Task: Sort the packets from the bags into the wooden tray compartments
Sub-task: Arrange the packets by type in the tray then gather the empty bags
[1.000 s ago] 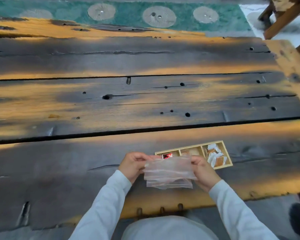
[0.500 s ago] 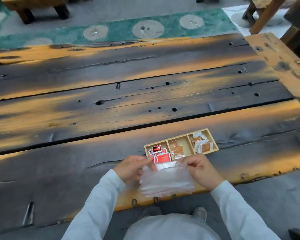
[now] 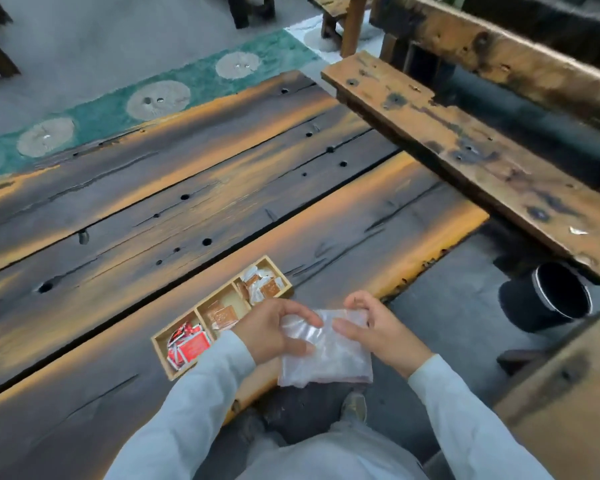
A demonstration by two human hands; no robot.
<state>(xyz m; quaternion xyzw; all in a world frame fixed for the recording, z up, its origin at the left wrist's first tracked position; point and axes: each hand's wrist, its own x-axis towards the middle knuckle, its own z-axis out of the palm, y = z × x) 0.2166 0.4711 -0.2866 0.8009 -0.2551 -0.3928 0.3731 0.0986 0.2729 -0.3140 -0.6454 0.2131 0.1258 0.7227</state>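
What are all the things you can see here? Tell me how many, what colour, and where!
table: one, dark and orange wood, fills the left
tray: one, light wood, three compartments, on the table's near edge
red packets: several, left compartment
brown packets: a few, middle compartment
white-and-brown packets: several, right compartment
bags: clear stack, count unclear, held between both hands
bench: one, worn wood, right
bin: one, black, on the floor under the bench
rug: one, green with pale circles, beyond the table
left hand: grips the bags
right hand: grips the bags
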